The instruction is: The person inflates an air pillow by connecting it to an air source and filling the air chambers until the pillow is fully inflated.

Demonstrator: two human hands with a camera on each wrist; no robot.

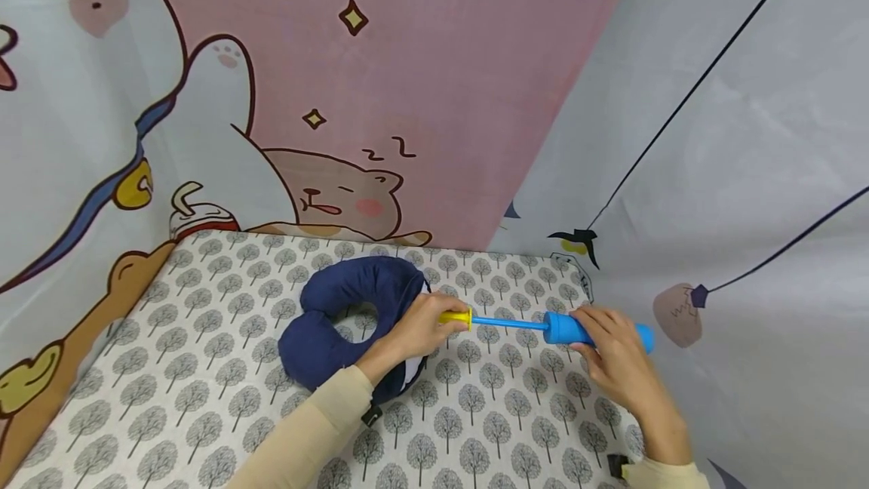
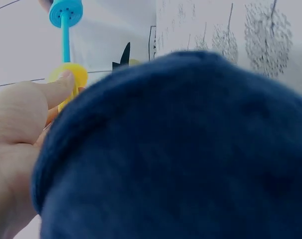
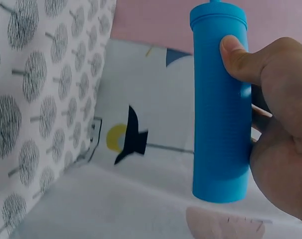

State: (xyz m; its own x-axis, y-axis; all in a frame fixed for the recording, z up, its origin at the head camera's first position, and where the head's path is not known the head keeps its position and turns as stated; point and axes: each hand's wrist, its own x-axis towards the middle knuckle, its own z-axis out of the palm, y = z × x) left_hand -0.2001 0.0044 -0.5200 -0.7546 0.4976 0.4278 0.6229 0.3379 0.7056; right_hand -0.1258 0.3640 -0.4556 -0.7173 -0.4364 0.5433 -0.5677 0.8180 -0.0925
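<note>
My left hand [image 1: 419, 323] pinches the yellow handle [image 1: 456, 317] of a hand pump. In the left wrist view, the thumb lies against the handle's round yellow flange [image 2: 76, 72]. My right hand [image 1: 616, 357] grips the pump's blue barrel [image 1: 562, 328], its thumb along the side in the right wrist view. A length of thin blue rod [image 1: 508, 322] shows between handle and barrel. Under my left hand and forearm lies a dark blue U-shaped neck pillow [image 1: 308, 349], whose near part fills much of the left wrist view.
The table is covered by a white cloth [image 1: 224, 376] printed with grey trees. Behind it hangs a pink cartoon backdrop [image 1: 441, 96], and a pale fabric wall [image 1: 760, 172] rises along the right edge. A small black tag [image 1: 372, 415] sticks out near the pillow.
</note>
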